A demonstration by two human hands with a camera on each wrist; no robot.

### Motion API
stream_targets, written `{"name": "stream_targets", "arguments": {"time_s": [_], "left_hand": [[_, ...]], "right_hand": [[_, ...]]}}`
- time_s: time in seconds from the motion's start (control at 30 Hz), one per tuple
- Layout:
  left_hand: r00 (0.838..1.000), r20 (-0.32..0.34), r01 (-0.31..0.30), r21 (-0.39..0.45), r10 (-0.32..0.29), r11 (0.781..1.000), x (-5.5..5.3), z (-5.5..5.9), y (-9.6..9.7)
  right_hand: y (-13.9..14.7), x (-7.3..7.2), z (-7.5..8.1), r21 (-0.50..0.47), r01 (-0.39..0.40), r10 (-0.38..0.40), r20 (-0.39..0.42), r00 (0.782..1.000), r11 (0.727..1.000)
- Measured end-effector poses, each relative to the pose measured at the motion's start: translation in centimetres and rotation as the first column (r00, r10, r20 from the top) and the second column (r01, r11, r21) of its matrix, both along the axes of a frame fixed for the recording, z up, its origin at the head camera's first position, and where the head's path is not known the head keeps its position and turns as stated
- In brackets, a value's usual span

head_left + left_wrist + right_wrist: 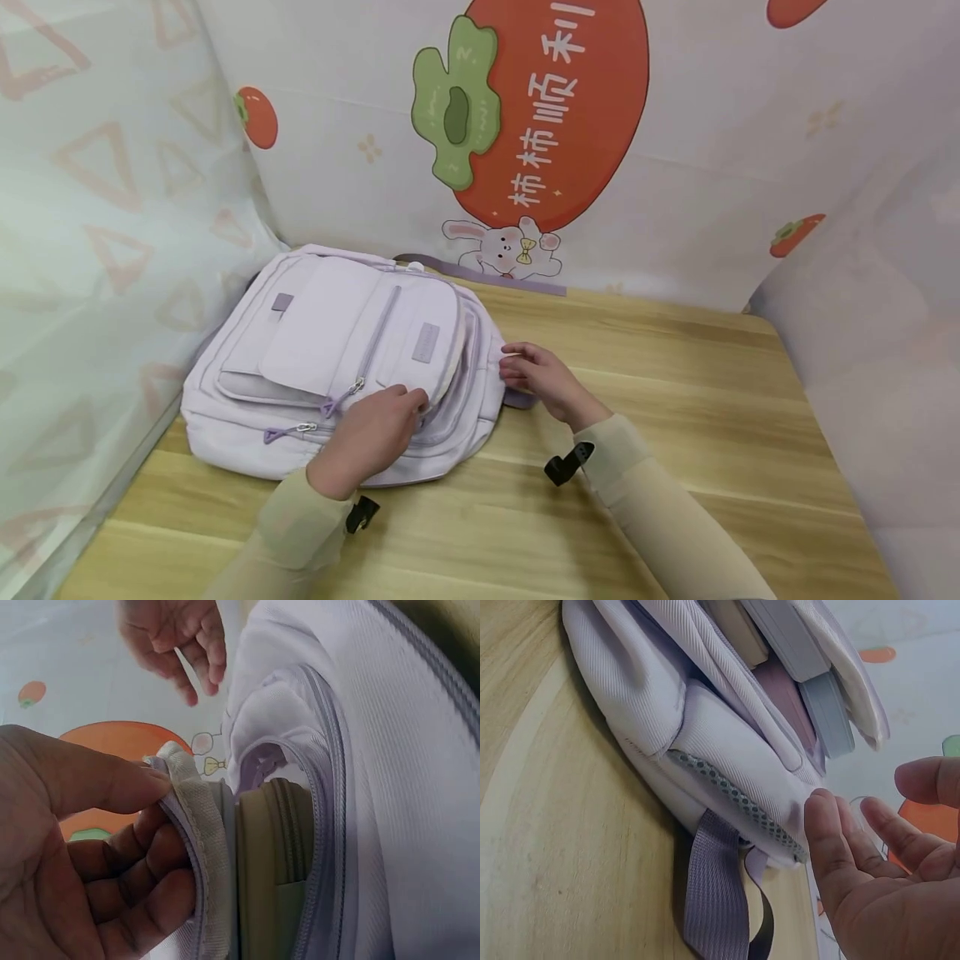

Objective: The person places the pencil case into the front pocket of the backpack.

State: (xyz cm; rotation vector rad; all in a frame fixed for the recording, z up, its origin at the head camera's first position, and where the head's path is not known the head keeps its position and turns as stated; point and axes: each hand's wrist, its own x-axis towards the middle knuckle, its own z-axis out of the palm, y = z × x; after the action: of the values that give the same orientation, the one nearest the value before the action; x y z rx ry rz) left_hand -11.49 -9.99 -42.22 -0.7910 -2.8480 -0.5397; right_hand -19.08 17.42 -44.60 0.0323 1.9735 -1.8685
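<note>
A pale lilac backpack [322, 321] lies on its back on the table. My left hand [378, 433] pinches the zippered edge [206, 855] of its front pocket between thumb and curled fingers, holding it away from the bag. Inside the open pocket, the left wrist view shows a tan zippered case [255, 870]. A light grey box [787, 641], a pink item [784, 697] and a grey-blue item [831, 712] show there in the right wrist view; their lower parts are hidden. My right hand [543, 383] is at the bag's right side, fingers loosely bent and holding nothing.
The wood-grain table [675, 400] extends to the right of the bag. A purple strap [716, 892] sticks out from under the bag. Behind stands a white cloth backdrop [337, 75] with a large red persimmon print; more cloth hangs at both sides.
</note>
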Motion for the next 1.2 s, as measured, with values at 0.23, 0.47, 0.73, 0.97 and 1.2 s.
{"name": "stream_targets", "arguments": {"time_s": [0.23, 0.47, 0.73, 0.97, 1.2], "left_hand": [[0.998, 0.056, 0.012, 0.02, -0.013, 1.0, -0.5, 0.1, 0.1], [0.996, 0.088, 0.005, 0.024, -0.007, 1.0, -0.3, 0.0, -0.2], [0.992, 0.091, 0.079, 0.073, -0.086, 0.994, -0.9, 0.1, -0.6], [0.984, 0.073, 0.15, 0.117, -0.159, 0.982, -2.3, -0.2, -1.3], [0.981, 0.073, 0.169, 0.135, -0.18, 0.976, -3.9, -0.4, -2.2]], "right_hand": [[1.1, 0.7, 0.2, -0.008, -0.006, 0.006, -0.017, 1.0, 1.0], [1.3, 1.1, 0.2, 0.007, -0.029, 0.029, -0.001, 1.0, 1.0], [1.3, 1.2, 0.3, 0.01, -0.034, 0.034, -0.014, 0.999, 0.999], [1.1, 1.2, 0.3, 0.006, -0.039, 0.039, -0.01, 0.999, 0.999], [1.0, 1.0, 0.3, 0.02, -0.032, 0.032, -0.007, 0.999, 0.999]]}}
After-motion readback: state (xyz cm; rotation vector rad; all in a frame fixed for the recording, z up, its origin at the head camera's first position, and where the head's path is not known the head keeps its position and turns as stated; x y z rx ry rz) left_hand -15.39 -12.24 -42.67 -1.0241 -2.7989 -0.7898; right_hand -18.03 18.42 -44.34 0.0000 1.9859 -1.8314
